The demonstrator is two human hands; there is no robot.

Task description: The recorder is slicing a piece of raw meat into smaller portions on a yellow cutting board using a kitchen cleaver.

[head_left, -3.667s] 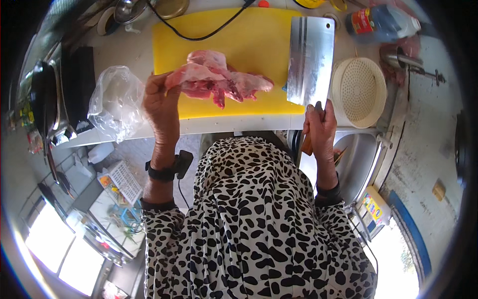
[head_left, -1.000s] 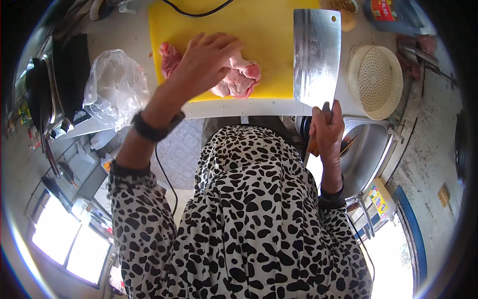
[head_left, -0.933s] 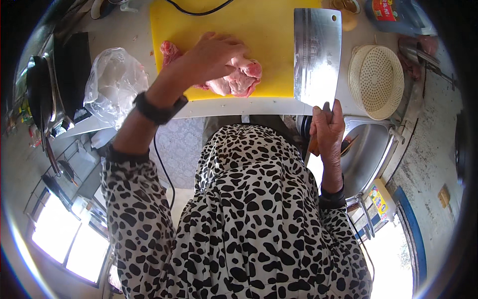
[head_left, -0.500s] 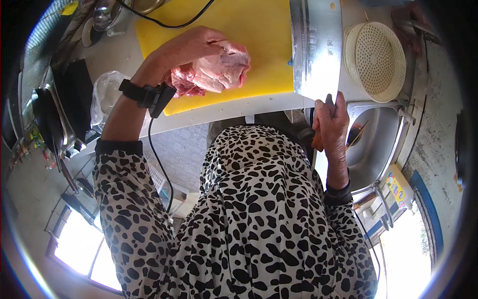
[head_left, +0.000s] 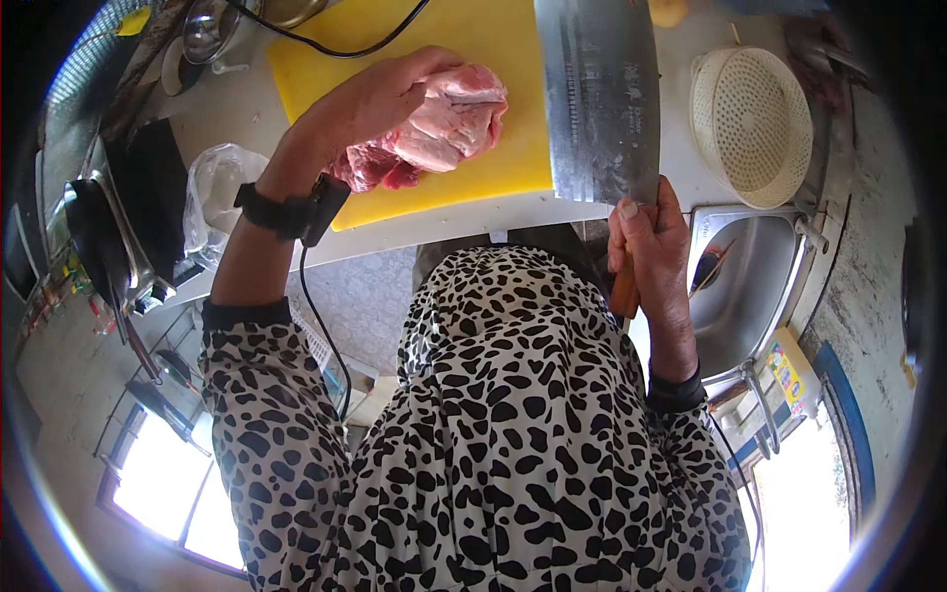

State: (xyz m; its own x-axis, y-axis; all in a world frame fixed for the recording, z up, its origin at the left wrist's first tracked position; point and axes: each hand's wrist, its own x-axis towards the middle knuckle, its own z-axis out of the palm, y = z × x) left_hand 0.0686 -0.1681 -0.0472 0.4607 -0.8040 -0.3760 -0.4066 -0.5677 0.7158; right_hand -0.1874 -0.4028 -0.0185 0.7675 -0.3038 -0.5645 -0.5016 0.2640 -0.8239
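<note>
My right hand (head_left: 651,242) is closed round the wooden handle of a wide-bladed cleaver (head_left: 604,109). The broad grey blade points away from me, over the right edge of a yellow cutting board (head_left: 518,148). On the board lies a thick piece of raw meat (head_left: 449,123), pale pink and fatty above, darker red below. My left hand (head_left: 380,94) is curled over the far left side of the meat, its fingertips hidden behind it. A black device is strapped to my left wrist. Between blade and meat a strip of bare board shows.
A cream perforated basket (head_left: 755,128) stands right of the cleaver, with a steel sink (head_left: 745,281) nearer me. A clear plastic bag (head_left: 217,192) lies left of my left forearm. A black cable (head_left: 345,51) crosses the board's far edge. Dark pans (head_left: 94,237) stand at the far left.
The cleaver has moved left toward the meat, and its blade has turned from bright glare to grey. My left hand and the meat have shifted slightly right.
</note>
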